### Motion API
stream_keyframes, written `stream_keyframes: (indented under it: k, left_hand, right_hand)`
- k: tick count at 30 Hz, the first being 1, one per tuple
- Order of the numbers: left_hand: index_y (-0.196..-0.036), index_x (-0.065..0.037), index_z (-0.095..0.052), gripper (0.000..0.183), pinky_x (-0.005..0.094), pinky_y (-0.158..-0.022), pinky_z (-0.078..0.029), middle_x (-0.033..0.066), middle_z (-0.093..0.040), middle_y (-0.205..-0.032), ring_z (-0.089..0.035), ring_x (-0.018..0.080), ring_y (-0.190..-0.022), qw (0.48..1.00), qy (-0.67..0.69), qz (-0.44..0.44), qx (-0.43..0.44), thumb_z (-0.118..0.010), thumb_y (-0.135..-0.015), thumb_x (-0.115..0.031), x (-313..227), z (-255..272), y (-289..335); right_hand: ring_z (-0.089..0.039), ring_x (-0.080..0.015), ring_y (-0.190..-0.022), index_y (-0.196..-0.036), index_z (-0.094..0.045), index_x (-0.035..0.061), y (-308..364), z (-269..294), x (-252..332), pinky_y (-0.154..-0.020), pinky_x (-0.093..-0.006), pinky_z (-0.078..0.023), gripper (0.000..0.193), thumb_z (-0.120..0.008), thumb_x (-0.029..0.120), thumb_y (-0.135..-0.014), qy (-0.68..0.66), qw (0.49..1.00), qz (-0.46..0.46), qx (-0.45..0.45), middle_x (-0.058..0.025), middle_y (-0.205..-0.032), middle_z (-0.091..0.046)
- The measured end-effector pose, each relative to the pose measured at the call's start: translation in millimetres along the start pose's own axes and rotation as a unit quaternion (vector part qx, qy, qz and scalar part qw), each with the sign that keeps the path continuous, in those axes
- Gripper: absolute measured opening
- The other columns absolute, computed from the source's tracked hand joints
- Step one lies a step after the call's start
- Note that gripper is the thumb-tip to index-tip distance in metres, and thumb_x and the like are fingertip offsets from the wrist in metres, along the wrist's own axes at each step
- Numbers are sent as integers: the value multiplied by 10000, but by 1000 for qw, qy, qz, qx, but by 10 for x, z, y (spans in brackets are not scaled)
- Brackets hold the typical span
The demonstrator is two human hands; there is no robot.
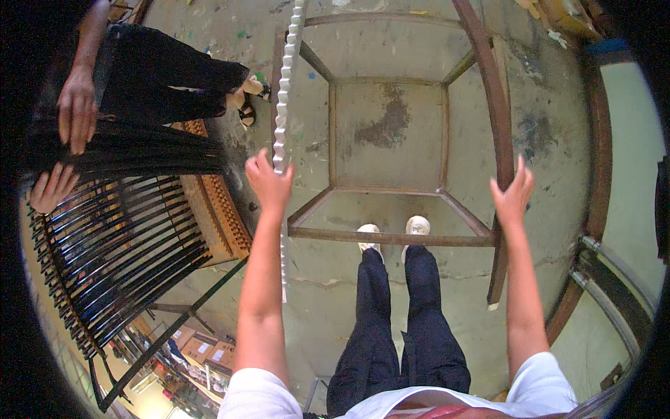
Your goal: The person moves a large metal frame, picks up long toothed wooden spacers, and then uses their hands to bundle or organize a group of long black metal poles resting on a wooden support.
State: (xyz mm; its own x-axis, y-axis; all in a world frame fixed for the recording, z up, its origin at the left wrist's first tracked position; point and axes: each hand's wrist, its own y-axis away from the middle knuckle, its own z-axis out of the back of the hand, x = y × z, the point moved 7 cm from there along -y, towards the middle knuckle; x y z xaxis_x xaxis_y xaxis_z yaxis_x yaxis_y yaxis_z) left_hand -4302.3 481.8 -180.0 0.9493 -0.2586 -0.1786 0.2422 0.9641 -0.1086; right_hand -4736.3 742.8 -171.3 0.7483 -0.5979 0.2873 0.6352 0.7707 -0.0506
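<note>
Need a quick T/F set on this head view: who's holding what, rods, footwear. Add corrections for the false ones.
1. The left hand grips the white notched strip. True.
2. The right hand grips that same strip. False: it is on the long brown bar.
3. The wearer's shoes are white. True.
4. The row of black rods is on the picture's right. False: it is on the left.
5. Another person's hand is on a dark bundle. True.
</note>
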Motion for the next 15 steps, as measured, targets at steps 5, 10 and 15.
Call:
stream_keyframes:
  k: [5, 10, 15]
  left_hand:
    - [-973, -20, -461, 339, 384, -749, -351, 147, -435, -897, -429, 310, -854, 997, 82, -9, -12, -634, -693, -104, 72, 145, 542]
    - [-971, -1, -441, 311, 401, -753, -346, 168, -432, -912, -426, 328, -859, 990, 142, 21, 17, -603, -715, -76, 23, 74, 636]
    - [-1001, -9, -439, 368, 394, -762, -355, 167, -442, -938, -439, 327, -877, 987, 155, 23, 19, -625, -695, -91, -132, 11, 722]
  right_hand:
    - [-404, -325, -942, -1263, -271, 36, 673, -33, -29, -803, -395, -353, 653, -620, 117, -716, -15, 998, -56, 28, -161, -1010, -388]
    - [-407, -316, -912, -1269, -262, 30, 636, -96, 502, -799, -399, -351, 683, -635, 171, -714, 51, 995, -83, -25, -155, -979, -390]
    - [-399, -307, -940, -1294, -253, 94, 698, -60, 545, -798, -423, -346, 699, -630, 228, -721, 62, 992, -113, -4, -132, -1014, -387]
